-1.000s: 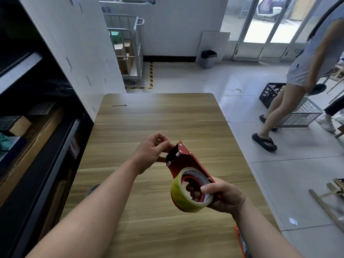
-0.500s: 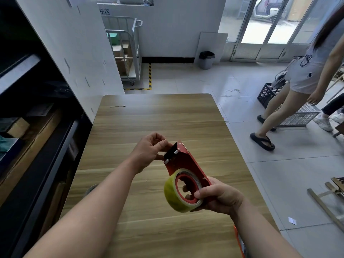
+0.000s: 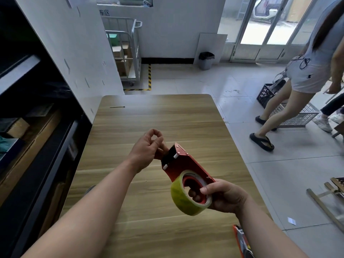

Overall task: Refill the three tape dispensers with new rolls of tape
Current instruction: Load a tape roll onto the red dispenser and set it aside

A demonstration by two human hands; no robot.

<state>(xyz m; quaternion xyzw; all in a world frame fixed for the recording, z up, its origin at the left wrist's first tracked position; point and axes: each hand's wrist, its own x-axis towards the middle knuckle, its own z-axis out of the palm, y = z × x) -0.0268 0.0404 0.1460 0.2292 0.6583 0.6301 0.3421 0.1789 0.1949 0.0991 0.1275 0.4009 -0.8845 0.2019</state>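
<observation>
My right hand [image 3: 222, 197] grips a red tape dispenser [image 3: 183, 163] by its hub, fingers through the core, above the wooden table [image 3: 163, 123]. A yellowish roll of tape [image 3: 179, 199] sits on the dispenser's wheel. My left hand [image 3: 147, 152] is at the dispenser's black cutter end, fingertips pinched together beside it; whether they hold the clear tape end cannot be told. A second orange-red dispenser [image 3: 242, 241] shows partly at the table's near right edge, under my right forearm.
A pencil-like stick [image 3: 117, 107] lies at the table's far left. A round object [image 3: 90, 189] peeks out under my left forearm. Dark shelving [image 3: 28, 118] runs along the left. A person [image 3: 301, 79] walks on the floor at right, near baskets [image 3: 296, 116].
The dispenser has dropped slightly and tilted, its roll turning more toward me. My left hand's fingers have lifted and pinched by the cutter. The person at right has stepped farther away.
</observation>
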